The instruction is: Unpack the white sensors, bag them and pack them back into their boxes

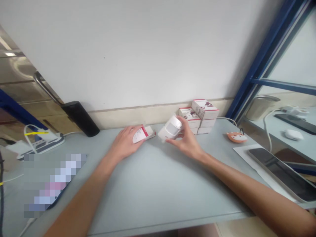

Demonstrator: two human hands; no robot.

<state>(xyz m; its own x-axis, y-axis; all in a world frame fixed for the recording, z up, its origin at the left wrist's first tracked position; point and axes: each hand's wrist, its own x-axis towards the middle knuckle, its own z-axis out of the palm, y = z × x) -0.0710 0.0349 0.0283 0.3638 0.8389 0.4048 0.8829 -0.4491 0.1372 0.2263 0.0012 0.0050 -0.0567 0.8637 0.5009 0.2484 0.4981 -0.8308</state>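
Note:
My left hand lies on the pale table with its fingers closed around a small white and red box. My right hand holds a small white plastic device just above the table, fingers wrapped round it. The box and the device are close together but apart. Just behind my right hand stands a stack of several white and red boxes against the wall.
A black cylinder leans at the wall on the left, near a white power strip. An orange animal-shaped object and a tablet on white paper lie at the right. A blue frame rises at the right.

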